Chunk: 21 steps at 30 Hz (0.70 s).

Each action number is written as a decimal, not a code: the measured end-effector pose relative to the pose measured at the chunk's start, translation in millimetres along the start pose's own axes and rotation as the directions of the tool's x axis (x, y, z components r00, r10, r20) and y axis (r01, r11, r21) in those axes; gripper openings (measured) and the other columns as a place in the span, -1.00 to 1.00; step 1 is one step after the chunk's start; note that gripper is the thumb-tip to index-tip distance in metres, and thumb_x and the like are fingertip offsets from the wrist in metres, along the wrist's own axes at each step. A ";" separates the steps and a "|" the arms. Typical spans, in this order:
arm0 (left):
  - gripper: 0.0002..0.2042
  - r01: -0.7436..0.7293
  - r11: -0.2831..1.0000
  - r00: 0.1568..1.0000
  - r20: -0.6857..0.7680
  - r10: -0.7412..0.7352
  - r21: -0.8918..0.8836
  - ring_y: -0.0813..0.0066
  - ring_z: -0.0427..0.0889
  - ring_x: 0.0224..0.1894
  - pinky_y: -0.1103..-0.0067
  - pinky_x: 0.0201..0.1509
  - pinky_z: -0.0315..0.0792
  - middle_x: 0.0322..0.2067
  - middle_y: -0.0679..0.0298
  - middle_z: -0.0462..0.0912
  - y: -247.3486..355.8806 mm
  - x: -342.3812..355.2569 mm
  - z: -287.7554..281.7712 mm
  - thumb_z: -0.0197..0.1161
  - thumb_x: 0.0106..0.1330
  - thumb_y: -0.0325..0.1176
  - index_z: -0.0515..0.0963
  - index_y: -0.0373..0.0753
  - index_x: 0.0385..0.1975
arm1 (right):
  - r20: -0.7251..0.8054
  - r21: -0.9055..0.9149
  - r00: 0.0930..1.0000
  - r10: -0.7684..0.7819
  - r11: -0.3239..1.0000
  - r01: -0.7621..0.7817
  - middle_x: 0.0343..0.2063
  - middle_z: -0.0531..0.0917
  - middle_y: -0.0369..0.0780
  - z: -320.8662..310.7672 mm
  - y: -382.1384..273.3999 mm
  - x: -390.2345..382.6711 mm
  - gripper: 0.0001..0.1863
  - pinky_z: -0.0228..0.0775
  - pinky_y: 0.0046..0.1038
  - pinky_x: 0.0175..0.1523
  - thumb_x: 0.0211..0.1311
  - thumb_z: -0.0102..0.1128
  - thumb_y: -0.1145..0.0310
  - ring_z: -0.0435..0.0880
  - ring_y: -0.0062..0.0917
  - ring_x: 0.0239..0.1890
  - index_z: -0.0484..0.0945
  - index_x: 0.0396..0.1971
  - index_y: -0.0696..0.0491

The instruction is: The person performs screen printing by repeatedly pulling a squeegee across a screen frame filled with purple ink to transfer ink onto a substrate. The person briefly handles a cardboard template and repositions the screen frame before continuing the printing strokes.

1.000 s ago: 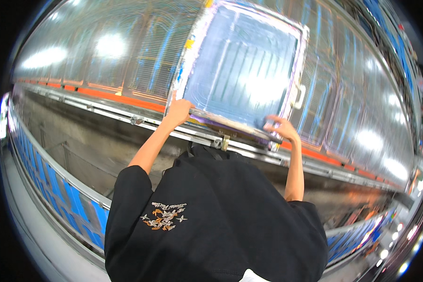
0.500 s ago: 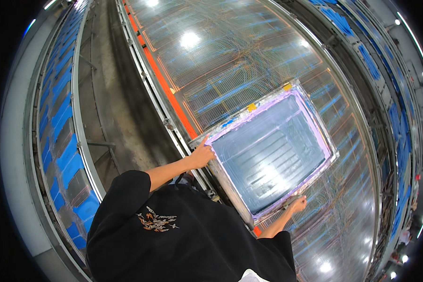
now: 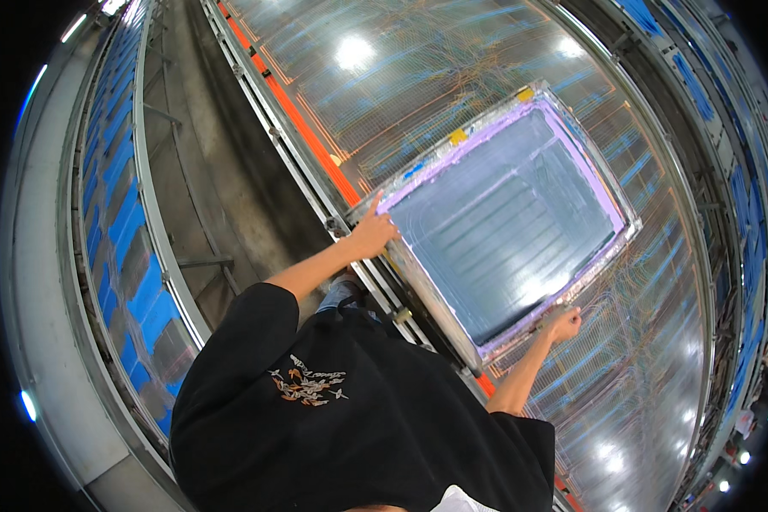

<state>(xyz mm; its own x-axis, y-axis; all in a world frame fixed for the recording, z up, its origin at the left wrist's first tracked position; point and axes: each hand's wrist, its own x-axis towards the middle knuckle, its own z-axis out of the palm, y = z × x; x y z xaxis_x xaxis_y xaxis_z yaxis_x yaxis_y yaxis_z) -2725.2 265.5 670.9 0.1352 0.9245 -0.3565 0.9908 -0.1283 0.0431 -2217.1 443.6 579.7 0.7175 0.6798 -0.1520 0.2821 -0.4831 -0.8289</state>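
Observation:
A large rectangular screen-printing frame [image 3: 619, 183], its dark mesh edged in lilac, is held over a long, shiny table [image 3: 435, 77] streaked with blue and orange. My left hand [image 3: 372, 232] grips the frame's left side near its corner, with the index finger stretched along the frame. At the near right side, my right hand [image 3: 563, 324] is closed at the frame's edge; its inner fingers are partly hidden. Yellow tape [image 3: 458, 136] sticks to the far rail of the frame. Whether the frame's underside touches the table, I cannot tell.
A metal rail [image 3: 290, 154] with clamps and an orange strip [image 3: 316, 145] borders the table's left side. Left of it runs an aisle [image 3: 213, 171], then another long table with blue panels [image 3: 128, 213]. More blue-patterned tables [image 3: 695, 85] stand at the right.
The frame has moved farther up along the table, past more of the rail, with both hands still on it. My body and the view have shifted with it.

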 end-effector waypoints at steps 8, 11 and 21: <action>-0.61 -0.066 0.998 0.984 -0.165 0.064 -0.005 0.36 0.67 0.02 -0.22 0.65 -0.44 -0.24 0.48 0.77 -206.4 -9.4 -22.9 0.40 0.02 -0.48 0.80 0.15 -0.14 | -0.078 -0.130 0.962 -0.263 0.959 0.252 -0.29 0.76 0.05 129.1 -34.8 -96.1 -0.46 0.48 -0.09 -0.04 0.43 0.16 -0.04 0.69 -0.04 -0.24 0.69 -0.25 0.24; -0.62 -0.094 0.995 0.988 -0.124 0.090 -0.028 0.34 0.68 0.02 -0.19 0.66 -0.45 -0.28 0.42 0.76 -248.4 -8.6 -41.0 0.39 0.06 -0.48 0.80 0.15 -0.13 | -0.109 -0.274 0.941 -0.321 0.920 0.282 -0.31 0.73 0.10 160.6 -48.5 -119.3 -0.43 0.46 -0.05 -0.01 0.48 0.07 -0.04 0.69 -0.02 -0.21 0.68 -0.27 0.27; -0.75 -0.303 0.949 0.932 0.178 0.314 -0.091 0.09 0.76 -0.07 0.03 0.57 0.11 -0.31 0.13 0.78 -291.3 65.9 -61.4 0.42 0.03 -0.35 0.79 -0.07 -0.24 | 0.624 -0.318 0.682 -0.381 0.674 0.667 0.31 0.51 0.15 124.7 -128.2 -208.6 -0.04 0.26 -0.09 0.46 0.22 0.41 -0.18 0.49 -0.01 0.36 0.38 0.37 0.29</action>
<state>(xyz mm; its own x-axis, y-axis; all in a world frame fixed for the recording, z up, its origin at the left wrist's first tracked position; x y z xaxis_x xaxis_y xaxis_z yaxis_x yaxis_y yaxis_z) -3004.5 385.8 692.2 0.4366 0.7576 -0.4852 0.8997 -0.3691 0.2332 -2482.3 432.4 650.5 -0.0152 0.9922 -0.1236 0.8712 -0.0475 -0.4887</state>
